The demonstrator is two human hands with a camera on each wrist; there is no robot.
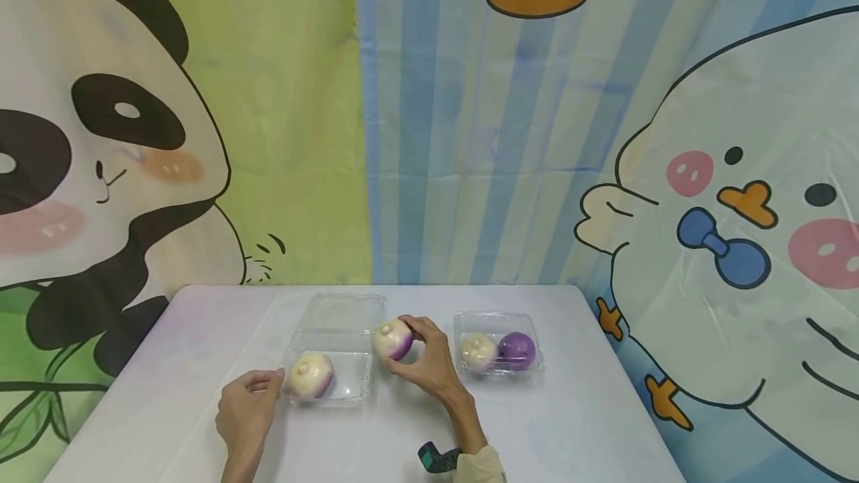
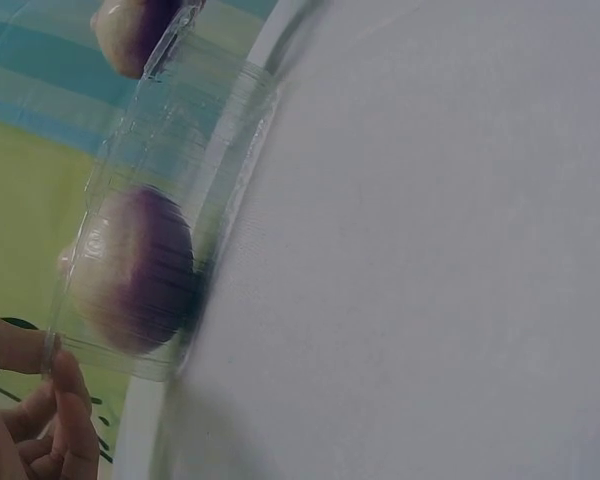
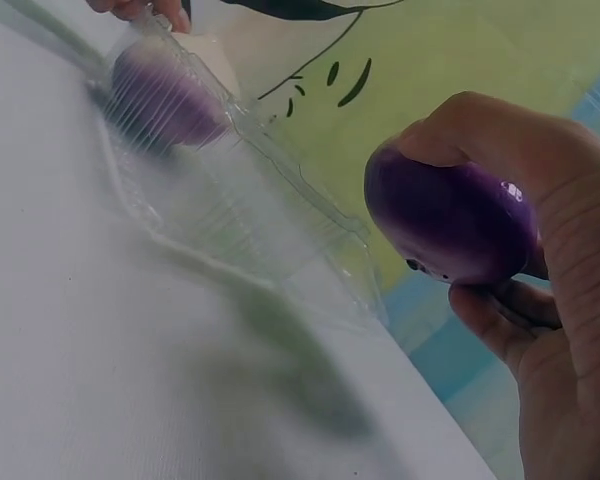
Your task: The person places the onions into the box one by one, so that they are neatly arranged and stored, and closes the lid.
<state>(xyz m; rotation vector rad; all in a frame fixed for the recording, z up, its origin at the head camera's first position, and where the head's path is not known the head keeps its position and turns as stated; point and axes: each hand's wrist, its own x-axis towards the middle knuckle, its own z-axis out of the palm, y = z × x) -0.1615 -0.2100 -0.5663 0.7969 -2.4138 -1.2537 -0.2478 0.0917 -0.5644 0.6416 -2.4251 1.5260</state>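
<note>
In the head view my right hand [image 1: 429, 360] grips a purple-and-white onion [image 1: 392, 339] between thumb and fingers, raised above the right side of an open clear plastic box [image 1: 352, 386]. The right wrist view shows this onion's glossy purple end [image 3: 450, 215]. A second onion [image 1: 311, 375] sits in the left half of that box. With thumb and fingertip, my left hand [image 1: 250, 408] pinches the box's left rim; the left wrist view shows the fingers [image 2: 72, 405] at its corner. The clear lid [image 1: 344, 313] lies folded back behind the box.
Right of my right hand stands another clear box [image 1: 463, 319] holding a whitish onion [image 1: 479, 352] and a purple one [image 1: 517, 350]. Both boxes are on a white table [image 1: 557, 423]. A cartoon-printed curtain [image 1: 436, 133] hangs behind. My right wrist wears a dark band [image 1: 438, 458].
</note>
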